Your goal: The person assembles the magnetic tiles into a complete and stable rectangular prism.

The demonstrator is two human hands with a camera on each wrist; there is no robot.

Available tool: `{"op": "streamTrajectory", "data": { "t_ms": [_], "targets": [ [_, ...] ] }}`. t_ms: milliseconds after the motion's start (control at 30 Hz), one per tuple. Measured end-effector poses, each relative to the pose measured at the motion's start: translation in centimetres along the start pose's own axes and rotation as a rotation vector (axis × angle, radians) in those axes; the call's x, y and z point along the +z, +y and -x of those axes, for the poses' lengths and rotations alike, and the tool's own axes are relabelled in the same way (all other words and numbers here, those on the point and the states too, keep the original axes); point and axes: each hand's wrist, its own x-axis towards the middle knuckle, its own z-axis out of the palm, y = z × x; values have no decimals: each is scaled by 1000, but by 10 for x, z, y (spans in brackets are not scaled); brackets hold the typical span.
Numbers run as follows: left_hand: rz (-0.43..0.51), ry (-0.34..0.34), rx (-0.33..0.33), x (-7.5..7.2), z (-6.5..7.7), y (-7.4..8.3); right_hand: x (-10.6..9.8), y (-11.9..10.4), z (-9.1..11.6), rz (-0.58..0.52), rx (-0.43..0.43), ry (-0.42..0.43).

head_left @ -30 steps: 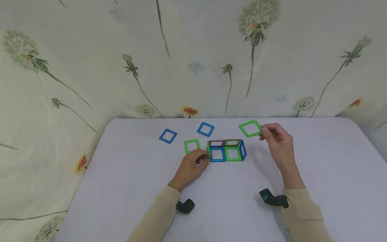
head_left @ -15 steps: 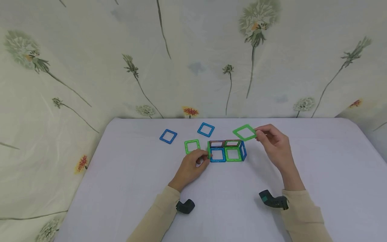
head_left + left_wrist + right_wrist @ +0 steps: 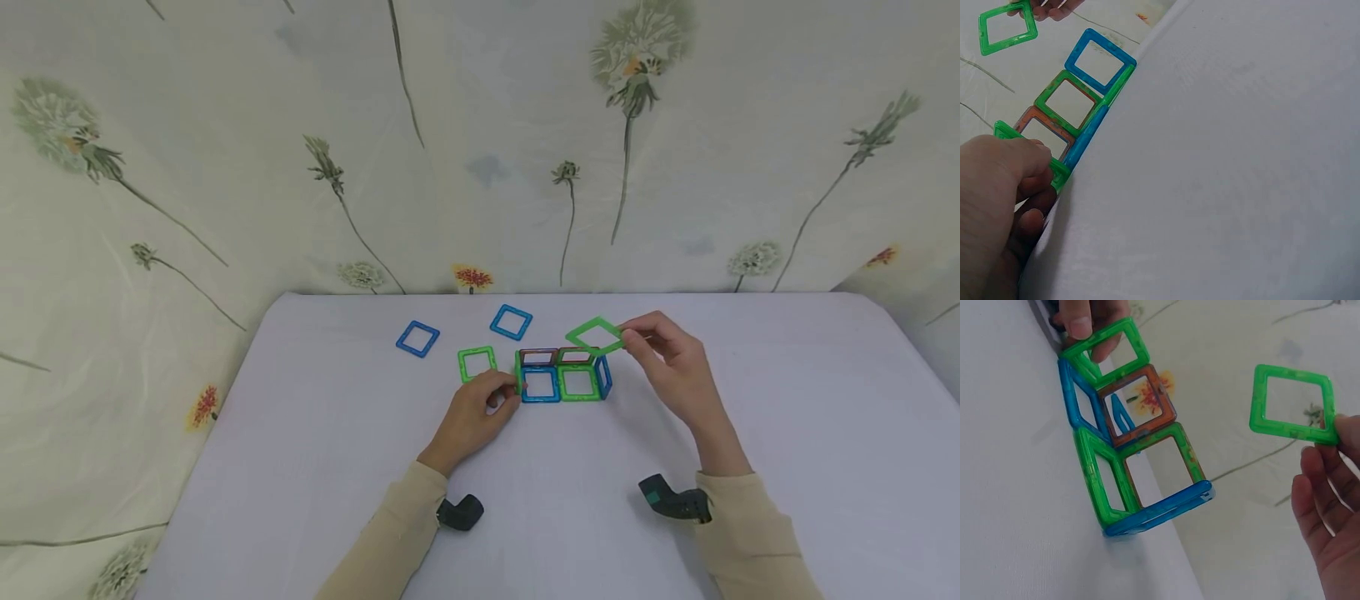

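Observation:
An open-topped box of square magnetic tiles stands on the table. A blue tile [image 3: 540, 399] and a green tile [image 3: 580, 397] form its floor, with orange and green tiles upright along the back. A blue tile [image 3: 1160, 508] makes the right end. My left hand [image 3: 472, 417] pinches the upright green tile [image 3: 1060, 174] at the left end. Between thumb and fingers, my right hand [image 3: 675, 371] holds another green tile [image 3: 1259, 400] by one corner, raised and tilted. In the head view that tile overlaps the box's back right part.
Loose on the table behind and left of the box lie a green tile [image 3: 461, 364] and two blue tiles, one farther left [image 3: 400, 333] and one nearer the box [image 3: 498, 316]. A flower-patterned cloth [image 3: 480, 217] hangs behind the table [image 3: 570, 517].
My right hand has moved left and a little down with its green tile, from right of the box to over its back right part. The left hand stays at the left end.

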Motion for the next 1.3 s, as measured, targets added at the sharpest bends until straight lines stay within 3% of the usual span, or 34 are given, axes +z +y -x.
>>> {"op": "streamTrajectory", "data": {
  "t_ms": [600,900,1300],
  "targets": [
    [39,5,5,-1,0,1,8,-13,2,131,-64,-88],
    [57,-3,15,-1,1,-1,12,-14,4,133,-122,-108],
    [66,-13,-16,-1,-1,0,17,-14,4,149,-127,-166]
  ]
}}
